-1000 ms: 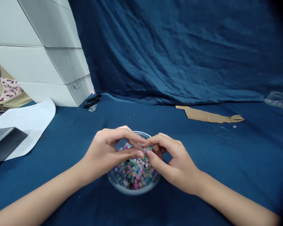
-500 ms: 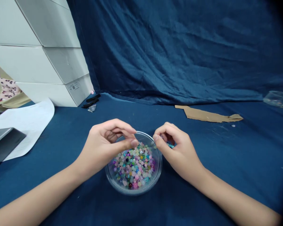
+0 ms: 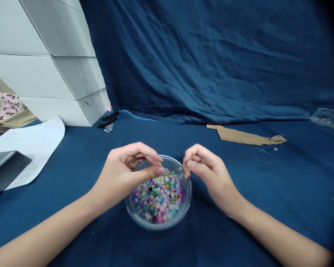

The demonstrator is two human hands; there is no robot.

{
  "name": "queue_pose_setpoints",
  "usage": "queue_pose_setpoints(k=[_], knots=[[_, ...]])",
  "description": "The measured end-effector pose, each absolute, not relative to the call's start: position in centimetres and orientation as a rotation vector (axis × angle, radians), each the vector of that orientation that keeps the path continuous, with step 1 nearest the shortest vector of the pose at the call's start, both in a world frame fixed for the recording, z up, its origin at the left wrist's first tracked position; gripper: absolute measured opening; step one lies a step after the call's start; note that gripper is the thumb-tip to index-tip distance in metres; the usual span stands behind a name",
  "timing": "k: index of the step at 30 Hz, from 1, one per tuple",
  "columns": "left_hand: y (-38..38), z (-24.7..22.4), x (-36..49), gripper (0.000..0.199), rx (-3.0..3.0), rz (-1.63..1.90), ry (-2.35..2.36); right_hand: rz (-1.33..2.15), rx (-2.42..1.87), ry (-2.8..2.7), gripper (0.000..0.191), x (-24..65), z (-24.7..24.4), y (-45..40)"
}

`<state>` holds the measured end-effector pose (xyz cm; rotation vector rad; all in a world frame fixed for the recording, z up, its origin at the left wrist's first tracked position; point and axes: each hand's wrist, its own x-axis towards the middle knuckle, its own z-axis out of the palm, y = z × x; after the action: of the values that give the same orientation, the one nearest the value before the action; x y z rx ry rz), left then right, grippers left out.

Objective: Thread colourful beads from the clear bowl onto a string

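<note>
A clear round bowl (image 3: 130, 217) filled with small multicoloured beads (image 3: 161, 200) stands on the blue cloth in front of me. My left hand (image 3: 136, 167) is over the bowl's left back side, with thumb and fingertips brought together in a pinch. Whatever lies between those fingertips is too small to make out. My right hand (image 3: 204, 170) is at the bowl's right back rim, its fingers curled in and the thumb against them. Something small and faint shows beside its fingertips, but I cannot tell what it is.
White boxes (image 3: 50, 78) are stacked at the back left, near white paper (image 3: 41, 155) and a dark box-like object (image 3: 8, 170). Black strips (image 3: 108, 119) lie beside the boxes. A torn cardboard strip (image 3: 239, 136) lies behind my right hand; a clear container (image 3: 327, 118) stands far right.
My right hand has turned slightly and its fingertips have shifted down toward the bowl's rim. The turquoise beads seen behind it are now out of sight. My left hand has barely moved.
</note>
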<state>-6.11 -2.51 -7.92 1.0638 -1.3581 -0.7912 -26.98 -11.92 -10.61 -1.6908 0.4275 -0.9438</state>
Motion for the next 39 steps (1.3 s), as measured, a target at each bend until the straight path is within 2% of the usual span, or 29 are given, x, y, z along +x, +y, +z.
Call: queue_pose_setpoints(k=[1, 4, 7, 12, 18, 21, 24, 27, 32, 39], knots=[[-2.5, -7.9, -6.1, 0.026, 1.063, -0.790, -1.370, -0.922, -1.700, 0.411, 0.004, -27.0, -10.6, -11.8], [-2.5, -7.8, -6.1, 0.020, 1.056, -0.783, -1.418, -0.871, -1.824, 0.402, 0.013, -27.1, -10.4, -11.2], [-2.5, -7.8, -6.0, 0.019, 1.043, -0.775, -1.464, -0.858, -1.959, 0.446, 0.004, -27.0, -10.2, -10.9], [-2.5, -7.9, -5.8, 0.020, 1.013, -0.766, -1.506, -0.903, -2.017, 0.490, 0.011, -26.9, -10.2, -10.8], [-2.4, -7.8, -6.0, 0.012, 1.057, -0.746, -1.500, -0.933, -2.033, 0.488, 0.015, -27.1, -10.3, -10.9], [-2.4, -7.6, -6.0, 0.002, 1.070, -0.707, -1.488, -0.977, -2.060, 0.495, 0.017, -27.0, -10.4, -10.9], [-2.7, -7.2, -5.6, 0.015, 1.261, -0.536, -1.502, -1.006, -2.036, 0.533, 0.019, -27.0, -10.5, -10.9], [-2.9, -6.6, -4.8, 0.013, 1.507, -0.432, -1.705, -1.021, -1.997, 0.564, 0.020, -27.0, -10.5, -11.0], [-2.3, -5.7, -4.0, 0.011, 1.767, -0.678, -2.058, -1.040, -1.959, 0.598, 0.021, -27.0, -10.5, -11.2], [-1.9, -6.2, -3.7, 0.016, 1.965, -0.745, -2.151, -1.002, -1.953, 0.599, 0.021, -26.8, -10.7, -11.2]])
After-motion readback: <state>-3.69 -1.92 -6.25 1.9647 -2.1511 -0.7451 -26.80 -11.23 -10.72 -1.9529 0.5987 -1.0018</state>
